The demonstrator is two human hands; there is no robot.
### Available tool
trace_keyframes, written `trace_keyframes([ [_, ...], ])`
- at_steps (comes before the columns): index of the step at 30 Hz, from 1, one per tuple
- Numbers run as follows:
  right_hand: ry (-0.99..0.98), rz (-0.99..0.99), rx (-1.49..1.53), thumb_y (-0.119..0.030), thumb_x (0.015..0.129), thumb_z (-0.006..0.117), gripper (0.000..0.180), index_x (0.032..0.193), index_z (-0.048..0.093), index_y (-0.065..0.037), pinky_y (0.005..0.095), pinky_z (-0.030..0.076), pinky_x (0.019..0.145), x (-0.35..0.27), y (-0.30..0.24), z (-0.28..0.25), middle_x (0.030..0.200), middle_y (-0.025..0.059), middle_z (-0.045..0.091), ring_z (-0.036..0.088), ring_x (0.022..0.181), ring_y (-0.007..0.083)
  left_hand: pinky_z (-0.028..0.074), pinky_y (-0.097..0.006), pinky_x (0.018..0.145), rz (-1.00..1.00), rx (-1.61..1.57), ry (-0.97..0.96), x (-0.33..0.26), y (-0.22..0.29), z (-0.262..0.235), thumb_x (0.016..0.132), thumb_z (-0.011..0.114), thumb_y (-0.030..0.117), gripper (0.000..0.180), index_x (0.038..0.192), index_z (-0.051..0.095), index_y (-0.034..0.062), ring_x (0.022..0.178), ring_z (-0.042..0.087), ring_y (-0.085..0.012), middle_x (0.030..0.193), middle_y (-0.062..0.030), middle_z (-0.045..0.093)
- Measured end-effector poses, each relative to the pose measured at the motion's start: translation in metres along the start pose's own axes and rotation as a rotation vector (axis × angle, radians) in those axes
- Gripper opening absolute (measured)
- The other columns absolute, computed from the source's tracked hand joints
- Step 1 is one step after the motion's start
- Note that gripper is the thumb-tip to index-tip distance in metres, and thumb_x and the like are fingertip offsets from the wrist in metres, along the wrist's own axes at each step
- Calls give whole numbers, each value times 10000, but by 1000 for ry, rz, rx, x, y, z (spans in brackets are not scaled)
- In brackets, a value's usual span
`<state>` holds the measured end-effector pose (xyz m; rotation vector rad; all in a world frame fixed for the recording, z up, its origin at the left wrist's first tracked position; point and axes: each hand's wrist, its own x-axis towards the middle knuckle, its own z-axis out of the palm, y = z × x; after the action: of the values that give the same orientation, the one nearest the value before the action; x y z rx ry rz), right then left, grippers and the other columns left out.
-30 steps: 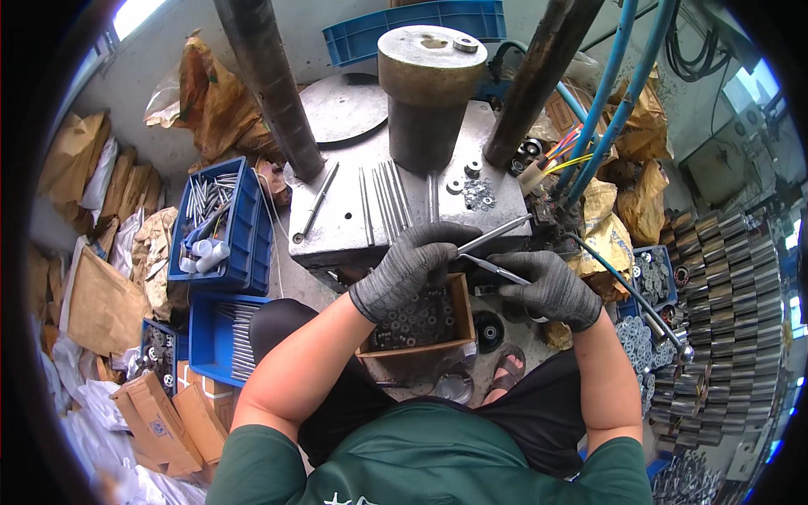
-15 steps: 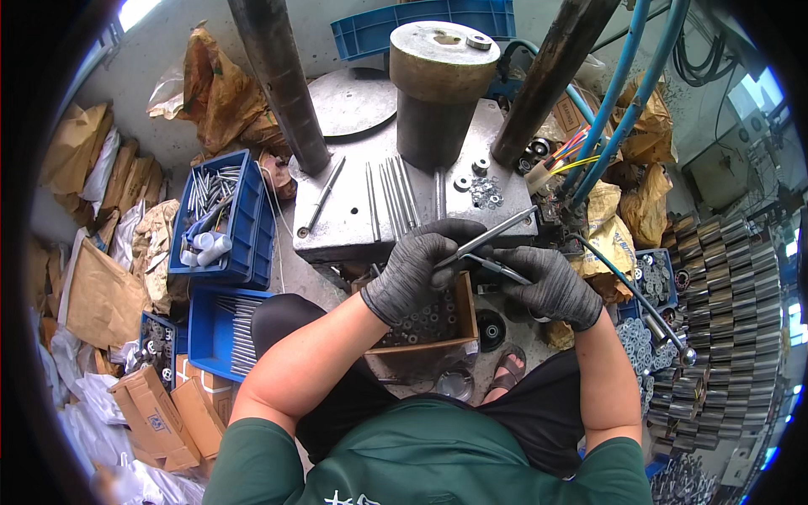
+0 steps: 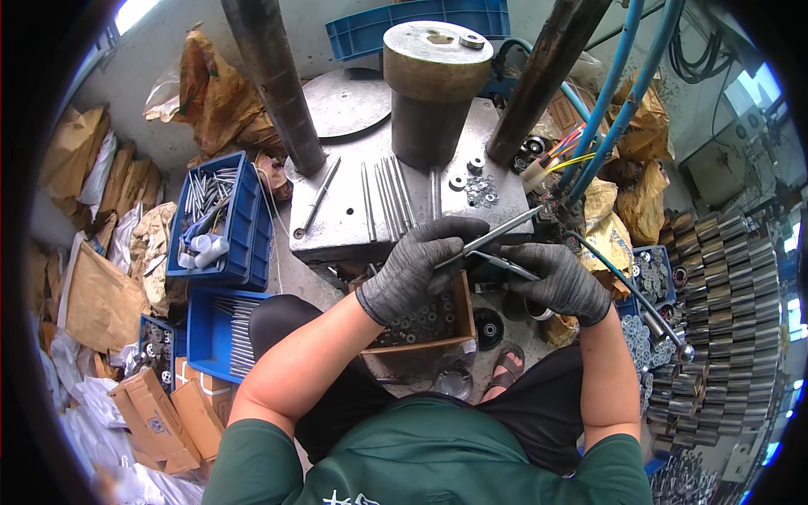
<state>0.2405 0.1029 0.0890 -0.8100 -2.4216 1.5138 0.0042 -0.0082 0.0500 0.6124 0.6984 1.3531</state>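
Gloved in dark grey, my left hand (image 3: pixel 414 268) is closed around a long metal shaft (image 3: pixel 507 229), which slants up to the right over the front edge of the steel press table (image 3: pixel 337 240). My right hand (image 3: pixel 557 282), in a matching glove, grips slim metal pliers (image 3: pixel 507 267). Their tip points left and meets or lies very near the shaft beside my left fingers; exact contact is unclear. Behind my hands, several similar shafts (image 3: pixel 391 198) lie side by side on the table. Small loose metal rings (image 3: pixel 482 195) and a washer-like collar (image 3: pixel 458 181) rest to their right.
Thick press columns (image 3: pixel 273 93) and a steel cylinder (image 3: pixel 431 109) rise from the table. Below my hands stands a box of small parts (image 3: pixel 421 349). Blue bins (image 3: pixel 210 332) with shafts are at left; stacked metal tubes (image 3: pixel 724 320) and blue hoses (image 3: pixel 627 109) at right.
My right hand and the pliers have shifted slightly right. My left hand keeps hold of the shaft at almost the same spot. The whole view has moved a little.
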Motion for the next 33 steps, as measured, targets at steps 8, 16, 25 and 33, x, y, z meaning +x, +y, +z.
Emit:
trace_keyframes([
  [8,71,-147,-45,-91,857,816,498,1319,652,-5,294,584,751,0,6,2,1015,81,754,671,853,83,326,-176,430,75,49,-84,-1,0,3,1004,603,196,442,1392,565,-13,463,421,-32,785,-13,622],
  [16,-293,259,583,-103,883,765,594,1427,550,3,306,571,793,-4,4,-12,1099,58,695,666,865,145,338,-160,424,-22,-84,-80,2,1,-2,1025,584,226,532,1485,451,-6,448,423,-39,1000,-100,696],
  [25,248,8,-156,4,806,676,352,1151,611,-15,322,536,817,18,31,-9,971,60,632,629,925,133,524,-229,586,89,-306,-50,15,0,-26,1015,636,304,592,1520,424,78,658,615,-58,1282,-140,686],
  [33,455,-136,-510,24,790,611,310,1099,619,8,405,540,848,54,55,-13,970,189,669,682,944,326,602,-285,662,44,-408,-125,9,9,-32,980,646,182,615,1513,388,17,925,723,-198,1294,-175,663],
])
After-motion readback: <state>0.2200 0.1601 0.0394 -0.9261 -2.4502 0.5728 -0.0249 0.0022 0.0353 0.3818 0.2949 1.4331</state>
